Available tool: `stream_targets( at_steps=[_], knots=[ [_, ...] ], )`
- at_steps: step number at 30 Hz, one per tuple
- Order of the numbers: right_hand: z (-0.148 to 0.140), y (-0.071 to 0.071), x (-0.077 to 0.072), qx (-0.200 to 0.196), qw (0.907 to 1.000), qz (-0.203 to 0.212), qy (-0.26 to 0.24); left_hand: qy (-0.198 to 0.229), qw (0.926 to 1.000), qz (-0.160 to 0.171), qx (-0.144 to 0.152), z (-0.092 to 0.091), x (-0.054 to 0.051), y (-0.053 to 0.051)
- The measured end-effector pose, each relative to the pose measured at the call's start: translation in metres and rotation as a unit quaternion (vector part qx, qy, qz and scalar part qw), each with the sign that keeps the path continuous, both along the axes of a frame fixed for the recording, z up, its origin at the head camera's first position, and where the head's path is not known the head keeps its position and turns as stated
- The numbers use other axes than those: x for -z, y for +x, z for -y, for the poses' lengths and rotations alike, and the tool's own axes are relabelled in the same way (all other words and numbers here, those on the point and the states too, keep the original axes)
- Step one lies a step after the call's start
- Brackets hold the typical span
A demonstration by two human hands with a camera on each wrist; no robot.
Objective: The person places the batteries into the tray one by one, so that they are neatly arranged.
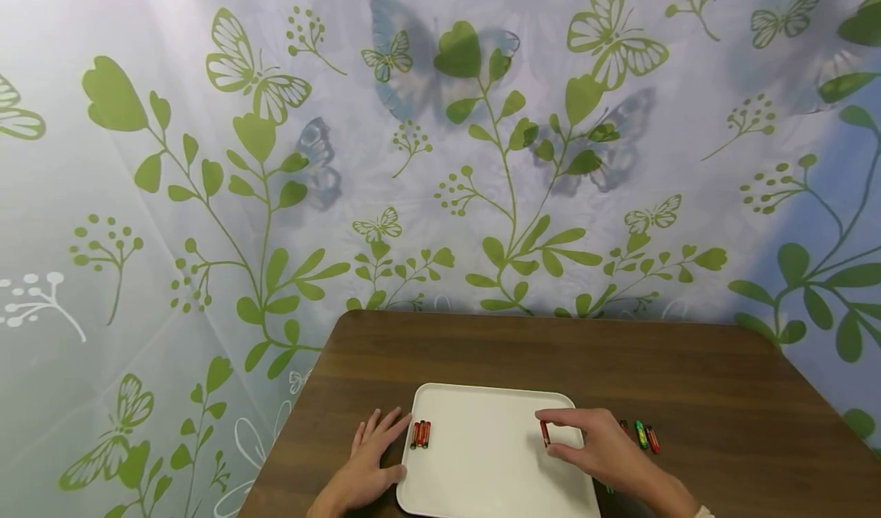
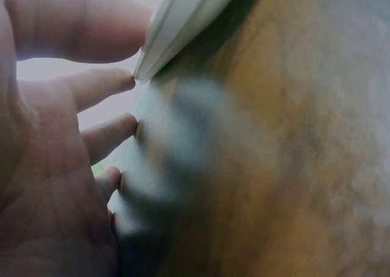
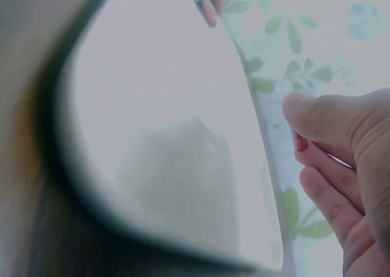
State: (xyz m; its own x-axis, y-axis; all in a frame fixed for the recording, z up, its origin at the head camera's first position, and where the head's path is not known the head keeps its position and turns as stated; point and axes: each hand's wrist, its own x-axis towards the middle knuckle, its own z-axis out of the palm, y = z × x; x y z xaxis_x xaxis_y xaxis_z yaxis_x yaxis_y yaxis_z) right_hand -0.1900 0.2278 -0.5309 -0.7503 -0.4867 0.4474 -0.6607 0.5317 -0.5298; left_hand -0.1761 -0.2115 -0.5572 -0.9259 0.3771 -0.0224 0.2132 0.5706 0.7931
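Between thumb and fingertips, my right hand pinches a red battery above the right part of a white tray. In the right wrist view, only the red end of that battery shows past the thumb. Several red batteries lie side by side along the tray's left side. My left hand rests at the tray's left edge with its fingers spread. Its thumb and index fingertip touch the tray rim in the left wrist view.
To the right of the tray, a green battery and a red battery lie on the brown wooden table, others partly hidden by the right hand. Behind the table hangs a curtain with leaves and butterflies.
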Motion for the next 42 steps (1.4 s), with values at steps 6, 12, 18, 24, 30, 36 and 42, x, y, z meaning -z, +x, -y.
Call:
stream_targets(
  at_steps=[6, 12, 18, 24, 30, 36, 42],
  knots=[
    [0.026, -0.015, -0.003, 0.012, 0.9994, 0.028, 0.014, 0.001, 1.0, 0.0, -0.002, 0.0, 0.0, -0.001],
    [0.053, -0.021, -0.008, 0.005, 0.999, 0.045, 0.003, -0.002, 1.0, 0.0, -0.002, 0.0, 0.001, -0.001],
    [0.08, -0.026, -0.003, -0.014, 0.9982, 0.052, -0.027, -0.004, 1.0, -0.005, -0.001, 0.0, 0.002, -0.001],
    [0.105, -0.029, 0.002, -0.023, 0.9961, 0.072, -0.045, -0.008, 0.9999, -0.007, -0.001, -0.001, 0.002, -0.001],
    [0.125, -0.029, 0.007, -0.03, 0.9953, 0.078, -0.049, -0.011, 0.9999, -0.007, -0.006, -0.001, 0.0, 0.001],
    [0.141, -0.03, 0.014, -0.032, 0.9961, 0.064, -0.053, -0.009, 0.9999, -0.013, -0.006, -0.001, -0.003, 0.002],
    [0.156, -0.029, 0.019, -0.051, 0.9959, 0.057, -0.048, -0.009, 0.9998, -0.016, -0.005, -0.002, -0.002, 0.003]
  ],
)
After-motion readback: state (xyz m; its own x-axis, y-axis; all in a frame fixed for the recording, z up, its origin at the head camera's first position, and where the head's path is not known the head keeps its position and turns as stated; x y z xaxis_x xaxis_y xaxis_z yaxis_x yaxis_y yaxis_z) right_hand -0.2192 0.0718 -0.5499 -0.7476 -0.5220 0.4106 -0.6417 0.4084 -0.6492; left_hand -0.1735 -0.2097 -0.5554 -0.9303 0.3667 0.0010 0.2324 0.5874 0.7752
